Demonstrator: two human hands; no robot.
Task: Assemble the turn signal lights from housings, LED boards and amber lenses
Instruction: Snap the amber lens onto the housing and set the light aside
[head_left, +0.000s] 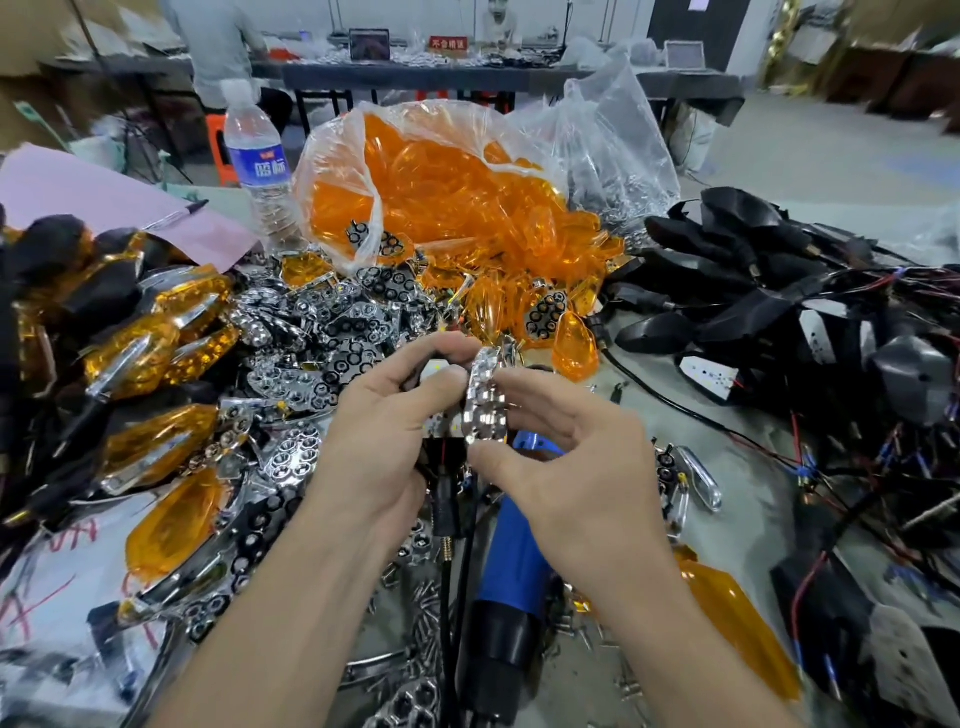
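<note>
My left hand (384, 426) grips a black housing (441, 467) with a white LED board showing at its top; its stem and wires hang down between my hands. My right hand (566, 441) pinches a chrome reflector plate (485, 400) and holds it edge-on against the housing. A clear bag of amber lenses (441, 192) lies open behind my hands. Loose chrome reflectors (332, 332) are heaped at centre left. Black housings with wires (769, 291) are piled on the right. Finished amber lights (156, 343) are stacked on the left.
A blue and black electric screwdriver (511, 587) lies under my wrists, with small screws (426, 613) scattered beside it. A water bottle (260, 161) stands behind the reflectors, next to pink paper (104, 197). A loose amber lens (737, 623) lies at lower right. A person sits at a far table.
</note>
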